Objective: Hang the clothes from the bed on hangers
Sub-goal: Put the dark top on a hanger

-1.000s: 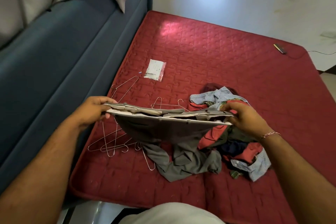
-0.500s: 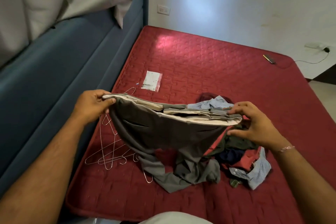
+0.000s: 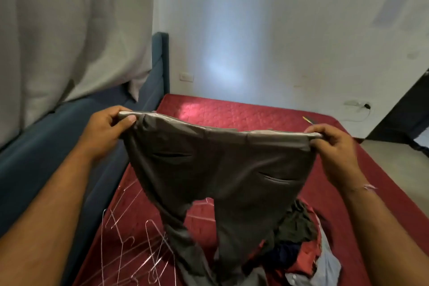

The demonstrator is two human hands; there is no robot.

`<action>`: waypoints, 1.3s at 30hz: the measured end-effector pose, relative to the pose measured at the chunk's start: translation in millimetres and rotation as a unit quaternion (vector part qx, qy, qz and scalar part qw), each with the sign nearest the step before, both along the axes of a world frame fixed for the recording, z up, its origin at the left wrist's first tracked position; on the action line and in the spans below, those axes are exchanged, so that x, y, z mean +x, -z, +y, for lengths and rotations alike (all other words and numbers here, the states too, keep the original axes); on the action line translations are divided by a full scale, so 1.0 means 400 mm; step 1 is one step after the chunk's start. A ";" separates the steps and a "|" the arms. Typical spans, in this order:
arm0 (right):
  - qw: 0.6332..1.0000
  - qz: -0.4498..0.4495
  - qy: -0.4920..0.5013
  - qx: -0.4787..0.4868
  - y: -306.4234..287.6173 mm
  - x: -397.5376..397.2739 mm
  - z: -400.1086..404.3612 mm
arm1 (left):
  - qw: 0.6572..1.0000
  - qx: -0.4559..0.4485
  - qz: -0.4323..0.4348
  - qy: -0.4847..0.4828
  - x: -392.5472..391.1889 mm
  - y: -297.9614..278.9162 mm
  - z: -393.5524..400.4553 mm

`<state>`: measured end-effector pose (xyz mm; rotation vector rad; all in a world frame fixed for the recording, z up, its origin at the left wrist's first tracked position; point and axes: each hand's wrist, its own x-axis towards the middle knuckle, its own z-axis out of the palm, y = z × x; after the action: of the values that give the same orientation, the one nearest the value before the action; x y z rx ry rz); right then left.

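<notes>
White wall (image 3: 278,30) with an outlet (image 3: 186,76), blue headboard (image 3: 58,137), pale curtain (image 3: 69,30), grey floor (image 3: 394,160)

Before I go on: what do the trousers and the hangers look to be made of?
Trousers: smooth, matte grey woven cloth, probably a suiting blend; it drapes softly, has slit pockets and a paler waistband lining. Hangers: thin bare metal wire, by the look; slim bent outlines that glint pale against the red mattress. A coating cannot be ruled out.
</notes>
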<state>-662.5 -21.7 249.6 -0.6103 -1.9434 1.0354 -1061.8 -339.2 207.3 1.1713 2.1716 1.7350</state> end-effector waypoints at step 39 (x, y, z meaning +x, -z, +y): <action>0.980 0.129 -0.122 -0.093 -0.312 -0.122 -0.142 | 0.960 0.106 0.254 0.059 0.442 -0.352 0.336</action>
<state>-711.5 -78.7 374.3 -0.3212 -1.7317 1.3900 -885.1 -204.7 348.3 1.9438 2.1327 1.8003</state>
